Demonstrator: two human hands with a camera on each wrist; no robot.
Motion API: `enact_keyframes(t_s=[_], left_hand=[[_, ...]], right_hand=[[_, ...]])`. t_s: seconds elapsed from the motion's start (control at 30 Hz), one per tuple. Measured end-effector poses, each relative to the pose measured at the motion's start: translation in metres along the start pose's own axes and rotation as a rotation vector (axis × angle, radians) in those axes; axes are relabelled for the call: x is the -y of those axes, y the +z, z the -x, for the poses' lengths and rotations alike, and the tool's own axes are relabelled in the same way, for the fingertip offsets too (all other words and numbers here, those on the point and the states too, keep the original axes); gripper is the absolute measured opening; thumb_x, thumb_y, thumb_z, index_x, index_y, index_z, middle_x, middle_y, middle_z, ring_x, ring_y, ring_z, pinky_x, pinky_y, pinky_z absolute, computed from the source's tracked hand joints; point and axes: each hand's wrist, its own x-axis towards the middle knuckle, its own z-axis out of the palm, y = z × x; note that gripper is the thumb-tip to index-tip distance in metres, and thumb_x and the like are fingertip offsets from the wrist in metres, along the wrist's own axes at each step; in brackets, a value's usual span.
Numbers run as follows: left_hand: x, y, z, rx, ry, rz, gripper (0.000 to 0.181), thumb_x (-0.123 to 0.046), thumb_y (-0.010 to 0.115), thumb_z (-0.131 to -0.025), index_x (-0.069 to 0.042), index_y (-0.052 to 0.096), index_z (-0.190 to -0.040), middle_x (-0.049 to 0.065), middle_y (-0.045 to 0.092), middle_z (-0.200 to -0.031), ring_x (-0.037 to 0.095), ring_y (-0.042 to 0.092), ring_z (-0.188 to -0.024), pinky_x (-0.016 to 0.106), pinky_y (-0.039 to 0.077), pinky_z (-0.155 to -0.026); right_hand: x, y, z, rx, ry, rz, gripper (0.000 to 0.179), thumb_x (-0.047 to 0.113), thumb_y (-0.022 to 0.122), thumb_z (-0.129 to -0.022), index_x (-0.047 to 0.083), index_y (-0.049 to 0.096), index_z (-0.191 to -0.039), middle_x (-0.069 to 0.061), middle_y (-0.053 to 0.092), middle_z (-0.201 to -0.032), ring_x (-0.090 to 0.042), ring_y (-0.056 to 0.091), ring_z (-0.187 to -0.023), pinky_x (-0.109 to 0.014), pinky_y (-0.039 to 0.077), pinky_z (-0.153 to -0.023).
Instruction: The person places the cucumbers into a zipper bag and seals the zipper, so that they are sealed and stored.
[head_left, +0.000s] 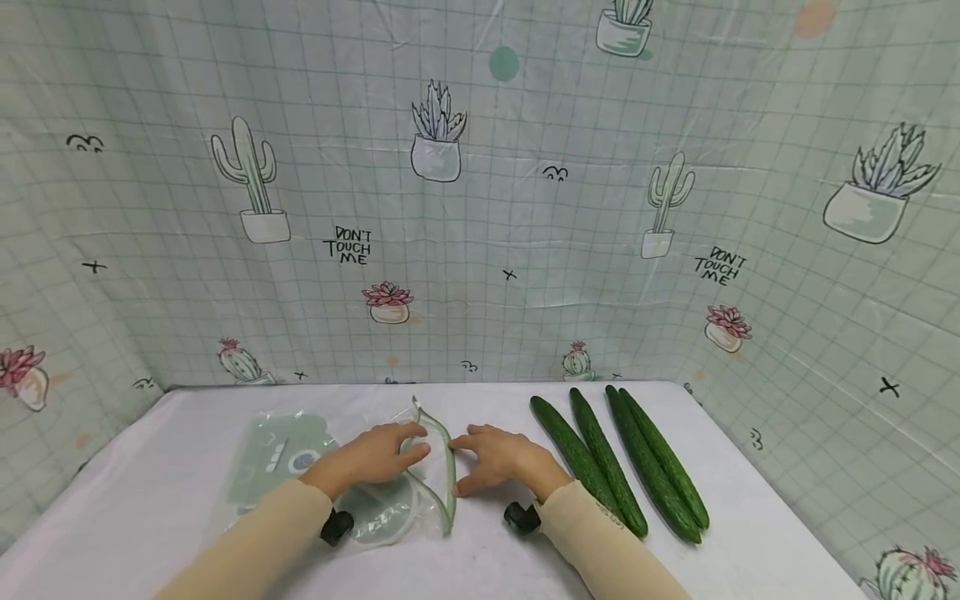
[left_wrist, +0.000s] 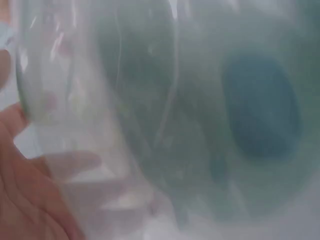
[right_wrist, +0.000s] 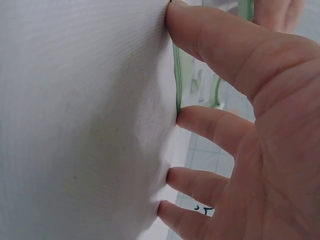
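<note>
A clear plastic zip bag [head_left: 255,450] with pale green printing lies flat at the left of the table. Its mouth faces right and gapes, edged by two thin green strips [head_left: 452,471]. My left hand [head_left: 375,454] is over the bag, fingers extended toward the gap between the strips. In the left wrist view, part of that hand shows through the film [left_wrist: 150,100], which fills most of the picture. My right hand [head_left: 498,458] has its fingers spread, with thumb and fingertips down at the right strip. In the right wrist view, fingertips [right_wrist: 186,116] rest along the green edge.
Several dark green cucumbers [head_left: 588,454] lie side by side to the right of my right hand. Behind the white table [head_left: 750,550] hangs a grid-patterned curtain [head_left: 480,208] printed with potted plants. A small black wrist camera [head_left: 521,518] sits under my right wrist.
</note>
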Motion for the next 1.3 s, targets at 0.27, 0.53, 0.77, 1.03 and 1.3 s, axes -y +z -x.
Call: enact_keyframes(t_s=[0.27, 0.53, 0.77, 1.03, 1.3], left_hand=[[-0.010, 0.012, -0.003, -0.083, -0.103, -0.105, 0.061, -0.041, 0.075, -0.081, -0.005, 0.060, -0.128, 0.024, 0.051, -0.118, 0.040, 0.049, -0.109, 0.052, 0.045, -0.088], [-0.014, 0.013, -0.004, -0.115, -0.142, -0.033, 0.080, -0.034, 0.081, -0.075, 0.010, 0.048, -0.133, 0.029, 0.051, -0.128, 0.043, 0.048, -0.120, 0.053, 0.040, -0.097], [-0.019, 0.019, -0.011, -0.182, -0.174, 0.192, 0.092, -0.015, 0.084, -0.072, 0.016, 0.031, -0.140, 0.024, 0.058, -0.110, 0.024, 0.064, -0.073, 0.045, 0.046, -0.090], [-0.018, 0.020, -0.013, -0.152, -0.168, 0.453, 0.092, -0.006, 0.083, -0.071, 0.008, 0.030, -0.145, 0.023, 0.060, -0.109, 0.016, 0.060, -0.057, 0.036, 0.049, -0.075], [-0.009, 0.019, -0.002, -0.044, -0.090, 0.603, 0.095, 0.002, 0.080, -0.071, 0.006, 0.025, -0.148, 0.018, 0.054, -0.104, 0.017, 0.056, -0.054, 0.033, 0.049, -0.057]], right_hand=[[-0.001, -0.001, 0.000, 0.008, -0.001, -0.009, 0.070, 0.055, 0.072, -0.076, 0.034, 0.051, -0.139, -0.005, 0.034, -0.152, -0.028, 0.027, -0.141, -0.066, 0.030, -0.099], [-0.001, -0.001, -0.001, 0.004, 0.002, -0.008, 0.070, 0.054, 0.073, -0.076, 0.034, 0.051, -0.139, -0.004, 0.034, -0.152, -0.028, 0.027, -0.141, -0.067, 0.029, -0.099], [0.000, -0.001, -0.001, 0.006, 0.005, -0.020, 0.069, 0.053, 0.074, -0.075, 0.033, 0.052, -0.138, -0.005, 0.035, -0.151, -0.028, 0.027, -0.140, -0.067, 0.029, -0.098], [0.001, 0.000, 0.001, -0.015, -0.004, 0.011, 0.067, 0.057, 0.070, -0.077, 0.033, 0.052, -0.137, -0.004, 0.037, -0.150, -0.027, 0.029, -0.139, -0.064, 0.032, -0.098], [0.001, 0.003, 0.002, -0.039, -0.053, 0.035, 0.079, 0.066, 0.069, -0.073, 0.032, 0.046, -0.141, -0.008, 0.037, -0.149, -0.028, 0.032, -0.138, -0.057, 0.039, -0.097]])
